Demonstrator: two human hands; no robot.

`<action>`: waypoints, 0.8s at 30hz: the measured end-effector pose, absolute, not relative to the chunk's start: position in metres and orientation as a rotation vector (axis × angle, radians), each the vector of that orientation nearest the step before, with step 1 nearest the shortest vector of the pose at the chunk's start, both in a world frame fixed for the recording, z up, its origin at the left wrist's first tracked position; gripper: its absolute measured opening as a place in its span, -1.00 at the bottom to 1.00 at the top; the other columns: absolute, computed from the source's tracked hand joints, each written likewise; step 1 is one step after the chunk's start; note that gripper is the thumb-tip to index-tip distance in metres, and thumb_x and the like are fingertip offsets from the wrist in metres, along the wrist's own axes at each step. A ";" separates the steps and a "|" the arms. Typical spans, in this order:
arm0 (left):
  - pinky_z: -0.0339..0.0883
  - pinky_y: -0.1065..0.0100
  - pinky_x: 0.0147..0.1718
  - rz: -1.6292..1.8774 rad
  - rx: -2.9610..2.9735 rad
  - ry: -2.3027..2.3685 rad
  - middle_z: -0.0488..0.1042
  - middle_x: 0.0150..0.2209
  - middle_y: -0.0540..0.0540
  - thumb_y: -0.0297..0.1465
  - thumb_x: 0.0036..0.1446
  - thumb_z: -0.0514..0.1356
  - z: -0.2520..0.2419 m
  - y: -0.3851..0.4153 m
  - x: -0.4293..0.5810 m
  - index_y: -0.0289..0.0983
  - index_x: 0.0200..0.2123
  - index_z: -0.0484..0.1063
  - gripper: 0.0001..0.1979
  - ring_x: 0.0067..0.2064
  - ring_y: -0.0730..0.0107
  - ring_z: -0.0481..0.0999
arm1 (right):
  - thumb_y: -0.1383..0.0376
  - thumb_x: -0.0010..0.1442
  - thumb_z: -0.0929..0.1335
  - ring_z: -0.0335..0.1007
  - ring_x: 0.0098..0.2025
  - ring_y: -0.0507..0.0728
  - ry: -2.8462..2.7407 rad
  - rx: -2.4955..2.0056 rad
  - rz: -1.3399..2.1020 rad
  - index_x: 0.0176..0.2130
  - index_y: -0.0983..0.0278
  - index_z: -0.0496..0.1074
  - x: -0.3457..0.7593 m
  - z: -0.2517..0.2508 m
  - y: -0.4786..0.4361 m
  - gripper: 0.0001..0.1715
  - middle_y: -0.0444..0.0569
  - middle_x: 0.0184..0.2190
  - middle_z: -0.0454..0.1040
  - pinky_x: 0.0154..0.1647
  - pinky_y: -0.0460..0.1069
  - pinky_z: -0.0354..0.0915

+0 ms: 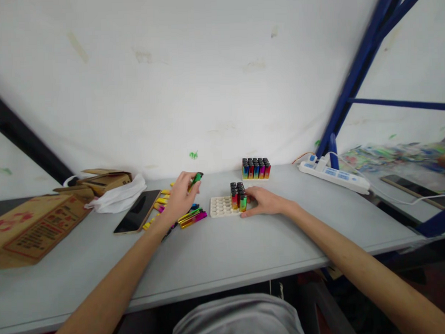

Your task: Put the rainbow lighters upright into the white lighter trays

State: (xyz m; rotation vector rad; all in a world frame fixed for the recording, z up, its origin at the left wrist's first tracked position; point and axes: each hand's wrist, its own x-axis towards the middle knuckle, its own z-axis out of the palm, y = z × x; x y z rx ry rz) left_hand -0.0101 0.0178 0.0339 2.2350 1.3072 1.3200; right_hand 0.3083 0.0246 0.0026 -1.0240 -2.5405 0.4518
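Note:
My left hand (183,192) pinches a green lighter (196,179) with a dark top, held above the table left of the white tray. The tray (220,207) has rows of holes, bare in its left part. Several shiny multicoloured lighters (234,200) with black tops stand upright at its right end. My right hand (262,200) is curved around that end, thumb at the front and fingers behind, steadying the tray beside the lighters. Loose lighters (192,218) in yellow, pink and other colours lie in a pile under and beside my left hand.
A second tray full of upright lighters (256,169) stands against the wall. On the left are a phone (137,212), a white plastic bag (119,196) and a cardboard box (38,227). A white power strip (334,175) lies at right, near a blue metal frame (354,79).

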 end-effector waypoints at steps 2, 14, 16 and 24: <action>0.23 0.41 -0.48 1.301 1.897 1.104 0.41 -0.32 0.01 -0.20 0.31 0.12 0.037 0.001 0.011 -0.20 -0.10 0.31 -0.78 -0.48 0.46 0.33 | -0.18 0.05 0.53 0.35 -0.29 0.17 -2.547 -1.009 0.459 -0.04 0.38 0.49 0.308 0.004 0.024 -0.22 0.03 -0.28 0.50 -0.25 0.01 0.25; 0.00 0.39 -0.52 1.080 1.950 1.213 0.11 -0.59 0.11 -0.03 0.31 0.05 0.022 -0.030 0.049 -0.21 -0.54 0.17 -0.52 -0.52 0.45 0.13 | -0.14 0.08 0.53 0.31 -0.30 0.14 -2.558 -0.985 0.480 -0.03 0.36 0.49 0.308 0.005 0.023 -0.27 0.01 -0.28 0.48 -0.28 -0.01 0.20; 0.00 0.37 -0.49 1.042 2.041 1.270 0.12 -0.59 0.10 -0.07 0.30 0.03 0.023 -0.033 0.050 -0.20 -0.56 0.14 -0.54 -0.49 0.43 0.15 | -0.13 0.08 0.54 0.30 -0.31 0.14 -2.557 -0.995 0.482 -0.04 0.37 0.49 0.308 0.007 0.022 -0.28 0.01 -0.29 0.48 -0.28 -0.01 0.20; -0.04 0.32 -0.42 0.890 2.229 1.423 0.17 -0.58 0.07 -0.20 0.22 0.00 0.027 -0.039 0.057 -0.20 -0.55 0.16 -0.67 -0.46 0.39 0.17 | -0.13 0.05 0.55 0.31 -0.31 0.14 -2.537 -1.027 0.465 -0.04 0.37 0.47 0.307 0.007 0.021 -0.26 0.00 -0.30 0.48 -0.27 0.00 0.21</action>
